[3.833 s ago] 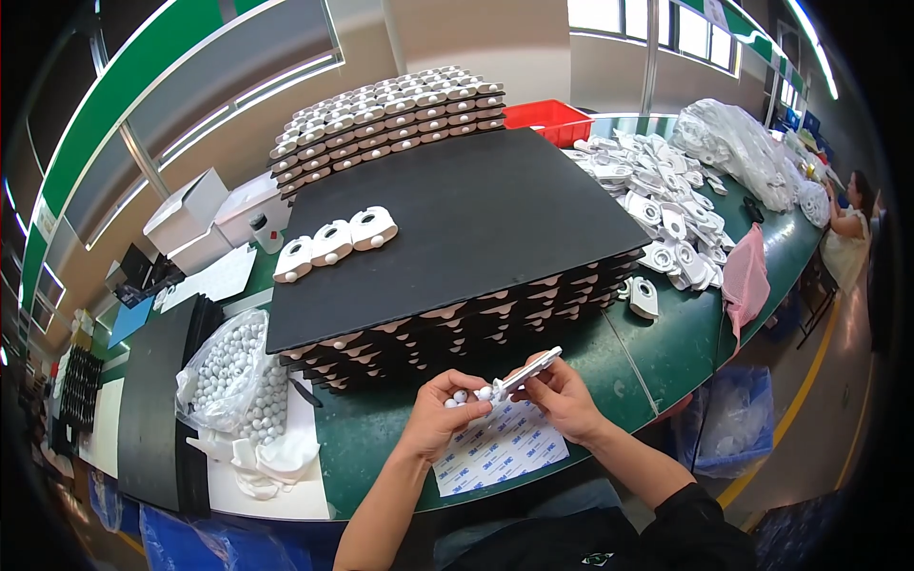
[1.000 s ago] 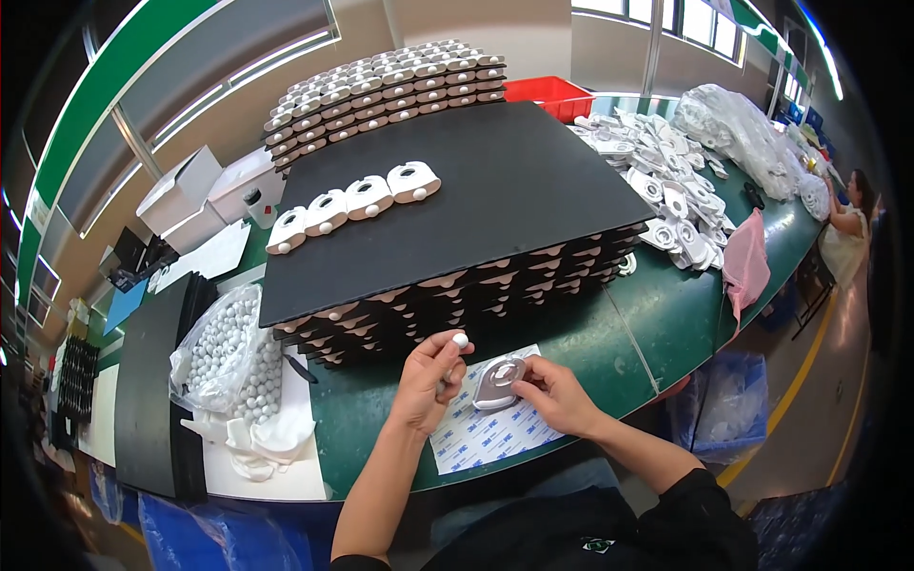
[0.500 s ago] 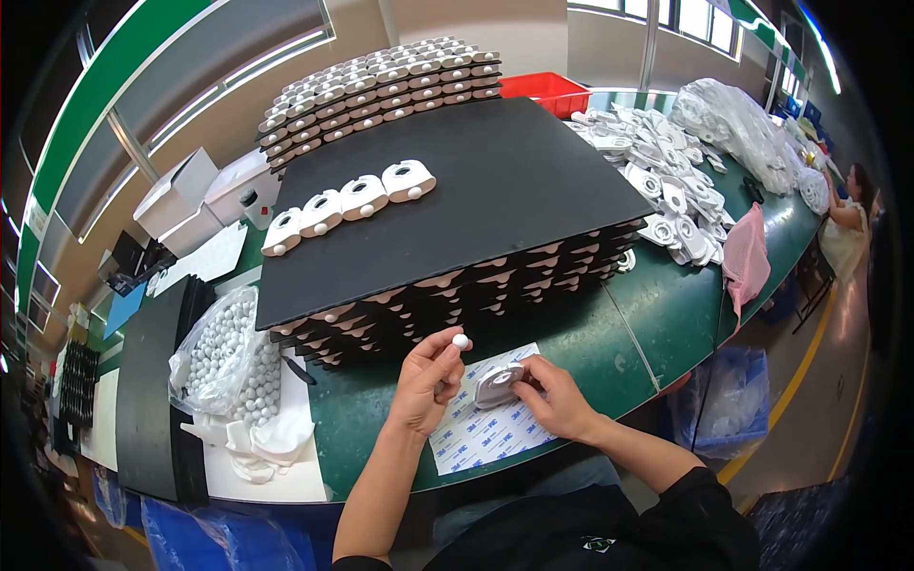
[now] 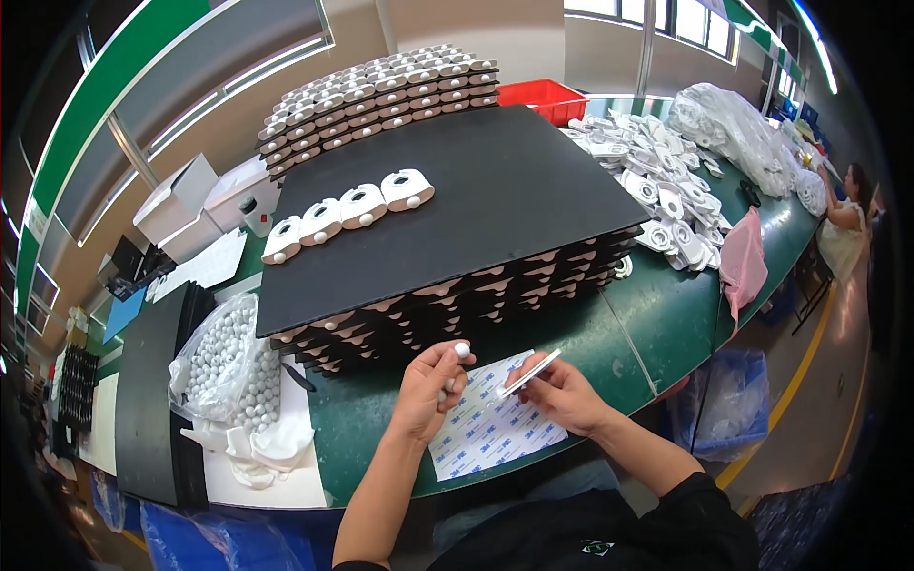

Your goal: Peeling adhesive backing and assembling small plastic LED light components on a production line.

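The left hand [image 4: 430, 385] pinches a small white ball [image 4: 462, 350] between thumb and fingertips, just left of the right hand [image 4: 564, 392]. The right hand grips a flat white part [image 4: 529, 373], seen edge-on, apparently a plastic housing. Both hover over the adhesive sheet [image 4: 490, 430] at the near edge of the green table [image 4: 657, 314].

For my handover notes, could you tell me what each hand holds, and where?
Left hand: small white ball at its fingertips. Right hand: flat white part, gripped at its lower end.
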Available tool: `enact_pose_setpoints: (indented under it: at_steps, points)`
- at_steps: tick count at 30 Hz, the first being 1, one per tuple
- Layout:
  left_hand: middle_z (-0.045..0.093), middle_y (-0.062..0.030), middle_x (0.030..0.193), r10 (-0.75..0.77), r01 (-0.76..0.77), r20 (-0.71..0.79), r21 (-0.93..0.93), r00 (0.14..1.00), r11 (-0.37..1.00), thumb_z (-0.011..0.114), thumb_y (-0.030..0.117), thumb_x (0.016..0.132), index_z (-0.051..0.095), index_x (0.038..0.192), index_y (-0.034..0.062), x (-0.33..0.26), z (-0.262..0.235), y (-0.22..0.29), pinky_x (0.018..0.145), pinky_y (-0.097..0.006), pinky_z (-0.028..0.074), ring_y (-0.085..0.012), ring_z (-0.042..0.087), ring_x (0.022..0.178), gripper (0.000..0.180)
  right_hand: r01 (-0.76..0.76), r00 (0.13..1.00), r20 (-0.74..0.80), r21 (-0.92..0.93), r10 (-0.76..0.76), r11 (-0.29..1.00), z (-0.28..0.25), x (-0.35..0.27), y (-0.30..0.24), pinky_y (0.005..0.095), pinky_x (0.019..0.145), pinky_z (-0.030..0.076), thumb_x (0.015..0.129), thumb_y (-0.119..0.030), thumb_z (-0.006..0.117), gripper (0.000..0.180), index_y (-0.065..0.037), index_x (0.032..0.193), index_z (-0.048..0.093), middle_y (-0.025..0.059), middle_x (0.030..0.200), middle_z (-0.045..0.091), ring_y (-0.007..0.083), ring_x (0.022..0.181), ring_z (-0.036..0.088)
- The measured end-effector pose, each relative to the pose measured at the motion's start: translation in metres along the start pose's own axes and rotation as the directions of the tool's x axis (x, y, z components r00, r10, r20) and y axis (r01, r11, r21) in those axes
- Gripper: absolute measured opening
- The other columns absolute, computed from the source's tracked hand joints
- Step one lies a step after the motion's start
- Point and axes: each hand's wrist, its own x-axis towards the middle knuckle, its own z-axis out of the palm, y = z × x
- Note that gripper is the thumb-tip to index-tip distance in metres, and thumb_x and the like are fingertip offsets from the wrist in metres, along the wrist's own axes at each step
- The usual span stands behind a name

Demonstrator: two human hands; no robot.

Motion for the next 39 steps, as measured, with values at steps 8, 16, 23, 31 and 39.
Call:
enact_pose_setpoints:
  at_steps: [8,16,23,31,39]
  points:
    - [0.056,0.0007,0.073,-0.027,0.012,0.089,0.167,0.996,0.986,0.065,0.009,0.078,0.06,0.098,0.0033,-0.005,0.002,-0.001,0.045,-0.015,0.029,-0.0031,0.045,0.057,0.021,0.103,0.991,0.065,0.215,-0.12,0.971,-0.012,0.001,-0.012,0.0294,0.087,0.043,0.087,-0.002,0.051,0.01,-0.007,0.095,0.048,0.009,0.104,0.054,0.018,0.099,0.053]
    - [0.059,-0.0007,0.081,-0.039,0.023,0.095,0.167,0.995,0.986,0.065,0.004,0.076,0.059,0.104,0.0028,-0.005,0.004,-0.003,0.046,-0.014,0.032,-0.0026,0.046,0.059,0.028,0.724,0.587,0.582,-0.689,-0.563,0.043,-0.01,-0.004,-0.046,0.0339,0.079,0.049,0.061,0.001,0.065,0.017,-0.006,0.074,0.055,0.0083,0.101,0.062,0.0261,0.096,0.057]
    - [0.06,-0.0022,0.084,-0.046,0.031,0.099,0.14,0.994,0.99,0.067,0.006,0.075,0.059,0.1,0.0038,-0.005,0.007,-0.002,0.047,-0.014,0.033,-0.0031,0.046,0.058,0.026,0.729,0.589,0.563,-0.68,-0.58,0.08,-0.011,-0.002,-0.046,0.0324,0.081,0.047,0.063,0.002,0.064,0.016,-0.005,0.074,0.056,0.0083,0.102,0.061,0.0263,0.097,0.055]
    - [0.057,0.0004,0.076,0.02,-0.04,0.095,0.218,0.995,0.975,0.068,0.006,0.075,0.059,0.097,0.0038,-0.005,0.01,-0.003,0.046,-0.014,0.03,-0.002,0.044,0.056,0.024,0.196,0.975,-0.108,-0.011,-0.196,0.981,-0.005,0.01,-0.008,0.0313,0.081,0.046,0.091,-0.005,0.044,0.012,-0.008,0.102,0.042,0.0084,0.099,0.056,0.0162,0.093,0.055]
    - [0.057,-0.0003,0.075,0.034,-0.064,0.113,0.272,0.993,0.96,0.069,0.003,0.072,0.061,0.095,0.0029,-0.003,0.003,-0.008,0.048,-0.015,0.033,-0.0022,0.046,0.058,0.024,0.112,0.987,-0.12,0.07,-0.103,0.991,0.001,0.013,-0.007,0.0324,0.084,0.046,0.092,-0.009,0.045,0.02,-0.01,0.112,0.043,0.0054,0.102,0.054,0.0167,0.095,0.055]
